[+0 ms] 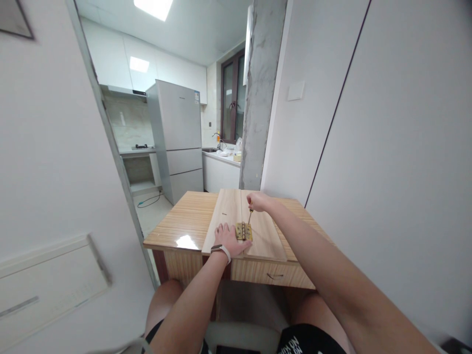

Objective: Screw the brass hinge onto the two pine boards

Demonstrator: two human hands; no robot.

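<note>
- Wood-grained worktop (184, 216) carries two pale boards (229, 204).
- Left hand (227, 238) lies across them, grip open.
- Right hand's (258, 201) grip closes around a screwdriver (250, 212).
- Brass-coloured hinge (244, 231) spans the boards' seam, at the screwdriver's lower end.

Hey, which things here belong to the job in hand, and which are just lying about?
Job: screwdriver in the right hand; brass-coloured hinge; two pale boards under the left hand; table.
Lying about: floor cable; yellowish box; fridge.
</note>
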